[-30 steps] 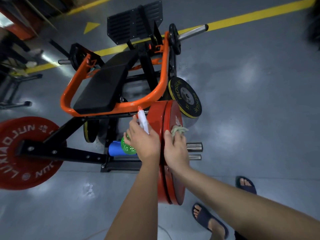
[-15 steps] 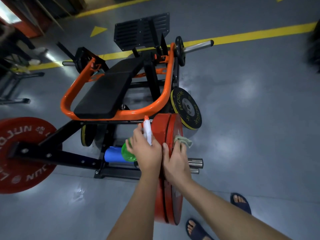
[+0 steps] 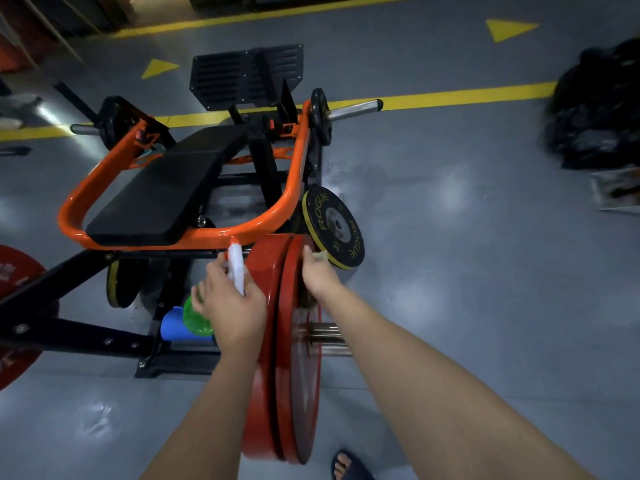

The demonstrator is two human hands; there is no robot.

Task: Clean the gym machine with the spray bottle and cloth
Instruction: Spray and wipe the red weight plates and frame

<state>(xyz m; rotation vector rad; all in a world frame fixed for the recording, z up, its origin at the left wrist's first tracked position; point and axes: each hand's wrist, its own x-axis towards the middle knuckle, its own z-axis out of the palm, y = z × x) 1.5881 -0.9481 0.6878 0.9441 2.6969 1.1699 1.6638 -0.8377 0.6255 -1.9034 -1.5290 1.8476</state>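
**Change.** My right hand [image 3: 320, 275] has travelled along the rim of the outer red plate [image 3: 298, 393], away from me, to its far upper edge. It now sits just short of the black ROGUE plate [image 3: 334, 228]. The cloth [image 3: 320, 256] goes with it, bunched under my bent fingers and pinned to the plate, with 1 corner showing past the fingertips. My left hand [image 3: 232, 306] has not changed its hold. It stays wrapped around the spray bottle [image 3: 236, 268], nozzle pointing away from me, close against the inner red plate [image 3: 263, 271].

**Meaning.** I judge that the wipe is covering the rim in 1 continuous pass. No spraying is visible. The rest of the gym machine [image 3: 296, 181], ahead of both hands, appears to be waiting its turn.

**Hands.** The hands are apart, with the 2 red plates standing between them.

**Count.**
- Spray bottle: 1, in the left hand.
- Cloth: 1, under the right hand.
- Red plates: 2 between the hands, plus 1 far to the left of my left hand.
- Yellow-rimmed black plates: 2. 1 is beyond my right fingertips and 1 is ahead and left of my left hand.
- Chrome pegs [image 3: 325, 336]: 2, below my right wrist. They are blurred.
- Blue roller [image 3: 173, 323]: 1, just left of the left hand.
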